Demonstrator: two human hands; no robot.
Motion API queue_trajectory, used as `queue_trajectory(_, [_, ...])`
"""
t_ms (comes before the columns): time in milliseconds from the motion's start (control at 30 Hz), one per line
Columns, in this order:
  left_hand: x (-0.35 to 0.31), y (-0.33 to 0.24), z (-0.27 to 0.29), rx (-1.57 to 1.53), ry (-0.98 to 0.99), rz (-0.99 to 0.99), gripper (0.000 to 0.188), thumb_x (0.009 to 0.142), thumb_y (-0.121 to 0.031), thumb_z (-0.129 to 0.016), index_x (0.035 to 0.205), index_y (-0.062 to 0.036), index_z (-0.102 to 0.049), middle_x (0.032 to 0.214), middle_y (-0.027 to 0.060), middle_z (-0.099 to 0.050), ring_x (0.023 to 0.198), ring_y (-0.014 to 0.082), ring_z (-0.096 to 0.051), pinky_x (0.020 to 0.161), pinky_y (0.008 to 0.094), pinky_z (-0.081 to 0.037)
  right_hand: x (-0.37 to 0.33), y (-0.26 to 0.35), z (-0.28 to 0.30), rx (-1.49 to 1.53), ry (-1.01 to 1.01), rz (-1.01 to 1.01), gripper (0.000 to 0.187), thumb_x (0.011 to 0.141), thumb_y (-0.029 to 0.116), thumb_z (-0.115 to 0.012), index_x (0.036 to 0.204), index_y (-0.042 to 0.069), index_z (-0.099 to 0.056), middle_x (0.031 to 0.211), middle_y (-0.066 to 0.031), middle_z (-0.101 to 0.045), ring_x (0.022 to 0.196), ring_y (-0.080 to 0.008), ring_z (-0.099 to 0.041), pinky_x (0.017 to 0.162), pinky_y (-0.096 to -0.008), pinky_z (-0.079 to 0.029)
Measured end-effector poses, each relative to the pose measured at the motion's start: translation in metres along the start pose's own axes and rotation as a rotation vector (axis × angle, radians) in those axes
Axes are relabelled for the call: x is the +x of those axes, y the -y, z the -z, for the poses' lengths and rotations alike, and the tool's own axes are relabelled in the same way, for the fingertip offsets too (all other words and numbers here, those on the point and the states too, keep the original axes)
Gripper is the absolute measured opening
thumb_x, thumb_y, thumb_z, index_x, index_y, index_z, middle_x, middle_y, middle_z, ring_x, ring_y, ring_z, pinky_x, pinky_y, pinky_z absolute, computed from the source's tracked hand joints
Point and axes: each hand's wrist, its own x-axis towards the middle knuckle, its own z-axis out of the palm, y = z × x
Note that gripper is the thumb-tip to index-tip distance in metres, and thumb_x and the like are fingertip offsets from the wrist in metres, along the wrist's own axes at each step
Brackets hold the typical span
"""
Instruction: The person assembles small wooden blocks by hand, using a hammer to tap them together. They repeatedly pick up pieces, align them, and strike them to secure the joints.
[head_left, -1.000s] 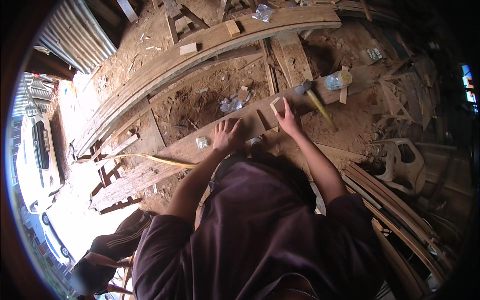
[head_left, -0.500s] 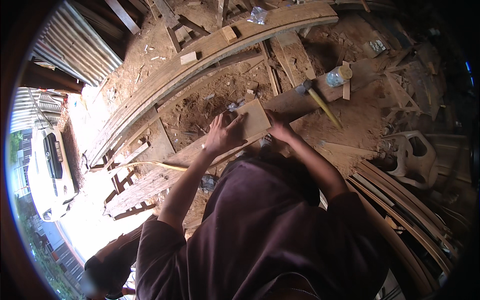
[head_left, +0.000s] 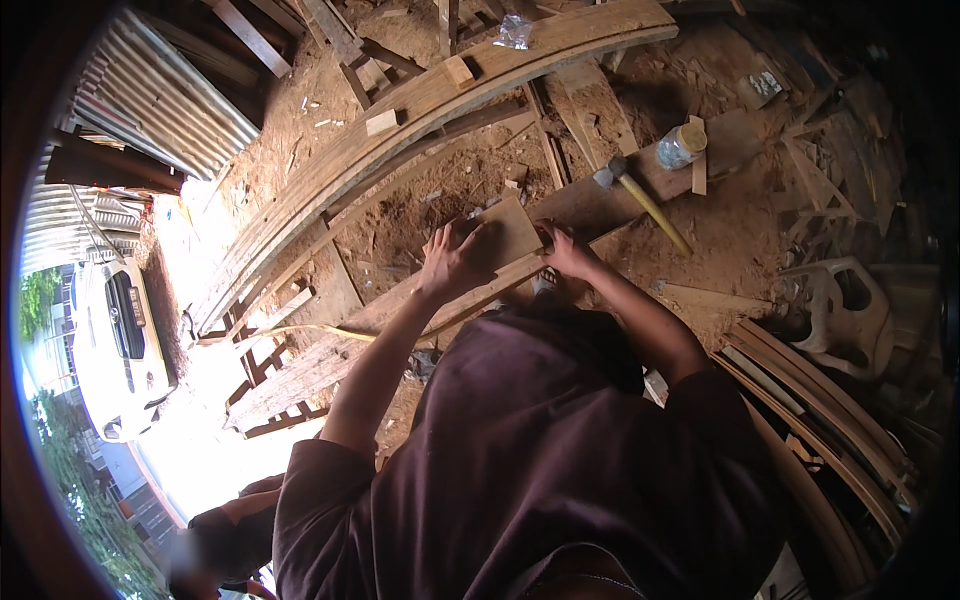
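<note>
A short flat piece of pale wood [head_left: 513, 232] lies on a long wooden plank [head_left: 590, 205] in front of me. My left hand [head_left: 455, 265] grips its left part, with the fingers spread over the far side and the thumb nearer me. At the right end of the piece, my right hand [head_left: 568, 254] has its fingers bent and closed against the edge; the fingertips are partly in shadow. Farther right on the plank rests a hammer [head_left: 648, 205] with a yellow handle. Beyond it stands a clear jar [head_left: 680, 147] with a yellowish lid, beside a thin wood strip [head_left: 699, 165].
A long curved beam [head_left: 420, 108] with two small wood blocks runs across the far side. Curved wooden strips [head_left: 835, 410] are stacked at right, near a pale plastic chair [head_left: 850, 315]. A yellow cord [head_left: 320, 328] crosses the plank's left part. Another person [head_left: 235, 530] is at lower left.
The view has shifted slightly, so the surroundings appear a little farther right. My right hand's bent fingers show more clearly at the wood's end. The left hand keeps its place on the piece.
</note>
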Motion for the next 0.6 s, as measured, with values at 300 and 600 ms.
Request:
queue_trajectory(300, [-0.006,0.0,-0.024,0.167,0.166,0.115,0.086,0.079,-0.055,-0.08,0.159,-0.0443,-0.049,0.157,0.0325,-0.041,0.143,0.0473,-0.041,0.119,0.0568,-0.035,-0.004,-0.003,0.004,-0.071,0.124,-0.096,0.08,0.086,0.021,-0.083,0.154,-0.002,-0.047,0.144,-0.0284,-0.062,0.132,-0.0465,-0.06,0.111,-0.0505,-0.051])
queue_trajectory(600, [-0.001,0.0,-0.021,0.132,0.137,0.034,0.087,0.077,-0.053,-0.083,0.158,-0.0436,-0.052,0.161,0.0241,-0.039,0.144,0.0453,-0.04,0.119,0.057,-0.035,0.001,-0.006,0.004,-0.02,0.159,-0.139,0.089,0.086,0.026,-0.085,0.158,-0.003,-0.041,0.151,-0.0305,-0.055,0.141,-0.046,-0.053,0.117,-0.0493,-0.047])
